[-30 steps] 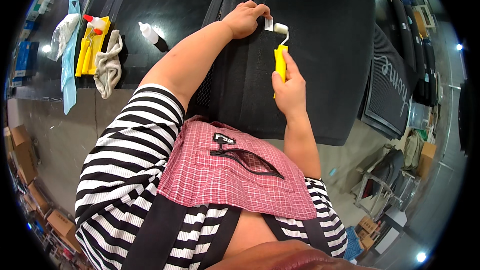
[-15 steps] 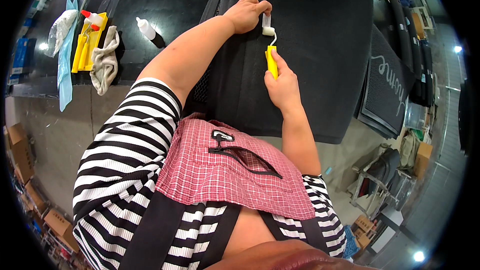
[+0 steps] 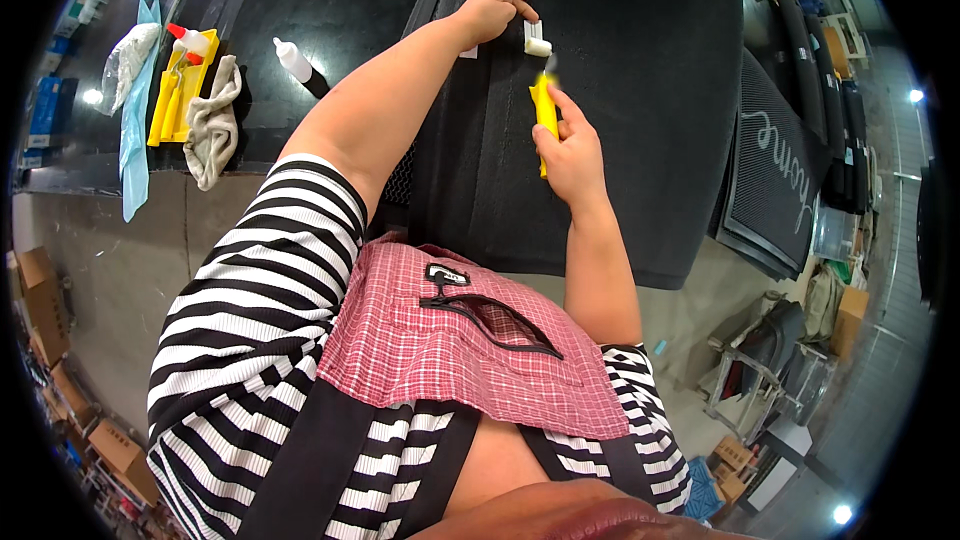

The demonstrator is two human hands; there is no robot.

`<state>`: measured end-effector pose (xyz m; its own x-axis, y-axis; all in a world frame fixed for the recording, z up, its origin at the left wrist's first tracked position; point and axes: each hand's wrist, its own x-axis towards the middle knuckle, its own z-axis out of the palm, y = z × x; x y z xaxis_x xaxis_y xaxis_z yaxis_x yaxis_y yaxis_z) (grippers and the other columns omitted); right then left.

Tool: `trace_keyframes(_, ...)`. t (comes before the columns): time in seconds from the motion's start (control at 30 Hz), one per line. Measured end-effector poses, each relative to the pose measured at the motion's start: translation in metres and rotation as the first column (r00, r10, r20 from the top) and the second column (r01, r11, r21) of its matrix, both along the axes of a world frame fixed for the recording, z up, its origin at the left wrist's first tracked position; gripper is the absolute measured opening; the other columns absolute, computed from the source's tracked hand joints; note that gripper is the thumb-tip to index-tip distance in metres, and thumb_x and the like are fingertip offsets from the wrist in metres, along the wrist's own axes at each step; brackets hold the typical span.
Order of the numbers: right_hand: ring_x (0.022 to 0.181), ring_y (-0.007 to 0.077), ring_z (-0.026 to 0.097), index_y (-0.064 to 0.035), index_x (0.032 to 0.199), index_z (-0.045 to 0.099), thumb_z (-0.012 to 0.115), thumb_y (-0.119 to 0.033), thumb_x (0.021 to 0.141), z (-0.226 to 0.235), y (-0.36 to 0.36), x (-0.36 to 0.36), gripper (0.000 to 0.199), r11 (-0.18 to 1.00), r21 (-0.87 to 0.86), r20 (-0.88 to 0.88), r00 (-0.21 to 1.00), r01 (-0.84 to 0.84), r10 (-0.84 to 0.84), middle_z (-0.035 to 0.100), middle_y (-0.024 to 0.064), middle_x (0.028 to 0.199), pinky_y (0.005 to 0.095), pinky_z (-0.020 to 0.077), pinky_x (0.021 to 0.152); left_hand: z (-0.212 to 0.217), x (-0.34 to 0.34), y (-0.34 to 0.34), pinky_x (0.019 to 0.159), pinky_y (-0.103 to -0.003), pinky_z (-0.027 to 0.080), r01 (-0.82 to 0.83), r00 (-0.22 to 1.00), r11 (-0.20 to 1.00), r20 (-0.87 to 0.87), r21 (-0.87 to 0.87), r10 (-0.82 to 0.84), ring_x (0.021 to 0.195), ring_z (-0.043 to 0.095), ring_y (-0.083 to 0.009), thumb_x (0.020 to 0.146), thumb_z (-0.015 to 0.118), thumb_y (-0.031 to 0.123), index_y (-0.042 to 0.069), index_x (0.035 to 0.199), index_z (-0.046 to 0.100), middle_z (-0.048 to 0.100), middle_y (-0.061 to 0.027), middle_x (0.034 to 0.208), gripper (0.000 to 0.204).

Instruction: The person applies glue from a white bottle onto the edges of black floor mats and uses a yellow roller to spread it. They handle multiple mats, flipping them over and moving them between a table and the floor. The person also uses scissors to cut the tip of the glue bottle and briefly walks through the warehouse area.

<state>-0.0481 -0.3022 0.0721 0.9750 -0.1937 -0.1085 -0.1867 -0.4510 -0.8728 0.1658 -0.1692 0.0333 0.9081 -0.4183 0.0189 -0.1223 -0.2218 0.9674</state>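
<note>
My right hand is wrapped round the yellow handle of a small paint-type roller. Its white roller head lies over the lower end of a small whitish, partly clear label. This label is on a large black mat. My left hand reaches in from the left, fingers apart and bent, one fingertip at or very near the label's top end. A small white patch shows beside my left wrist, partly hidden.
On the black table to the left are a white squeeze bottle, a yellow tray with another roller and a red-capped bottle, a grey cloth and a light-blue plastic bag. Patterned mats stand at the right.
The roller head has moved slightly away from me along the label, its handle blurred near the neck. My left hand has shifted up and left, fingers more spread.
</note>
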Motion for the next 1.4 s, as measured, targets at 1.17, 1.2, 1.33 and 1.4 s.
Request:
trace_keyframes(1.17, 0.086, 0.0149, 0.067, -0.0036, 0.15, 0.044, 0.063, -0.012, 0.094, -0.034, -0.008, -0.021, 0.06, 0.956, 0.268, 0.08, 0.987, 0.115, -0.141, 0.069, 0.0147, 0.108, 0.027, 0.0531, 0.08, -0.023, -0.022, -0.003, 0.102, -0.038, 0.048, -0.041, 0.849, 0.944, 0.509, 0.326, -0.14, 0.106, 0.059, -0.0282, 0.077, 0.08, 0.009, 0.011, 0.132, 0.055, 0.072, -0.0019, 0.112, 0.06)
trace_keyframes(1.2, 0.087, 0.0153, 0.067, -0.0037, 0.15, 0.044, 0.063, -0.012, 0.094, -0.034, -0.007, -0.021, 0.06, 0.957, 0.27, 0.08, 0.988, 0.108, -0.134, 0.068, 0.0151, 0.11, 0.0271, 0.0532, 0.081, -0.022, -0.023, -0.003, 0.102, -0.038, 0.047, -0.044, 0.86, 0.943, 0.493, 0.329, -0.131, 0.108, 0.059, -0.0283, 0.078, 0.08, 0.009, 0.012, 0.133, 0.053, 0.072, -0.0019, 0.112, 0.062)
trace_keyframes(1.33, 0.089, 0.0163, 0.067, -0.0038, 0.15, 0.045, 0.063, -0.012, 0.094, -0.034, -0.006, -0.016, 0.059, 0.954, 0.287, 0.121, 0.985, 0.086, -0.125, 0.067, 0.0153, 0.115, 0.0277, 0.0537, 0.082, -0.023, -0.023, -0.005, 0.105, -0.039, 0.046, -0.053, 0.899, 0.948, 0.428, 0.313, -0.092, 0.112, 0.058, -0.0291, 0.078, 0.079, 0.007, 0.014, 0.14, 0.049, 0.071, -0.0025, 0.115, 0.068)
trace_keyframes(1.4, 0.09, 0.0168, 0.067, -0.004, 0.149, 0.045, 0.063, -0.012, 0.094, -0.031, -0.006, -0.015, 0.059, 0.953, 0.296, 0.124, 0.986, 0.068, -0.109, 0.067, 0.0156, 0.117, 0.0281, 0.0538, 0.083, -0.026, -0.022, -0.006, 0.107, -0.04, 0.045, -0.06, 0.914, 0.952, 0.4, 0.3, -0.069, 0.114, 0.058, -0.0298, 0.079, 0.079, 0.007, 0.014, 0.142, 0.048, 0.071, -0.0034, 0.116, 0.071)
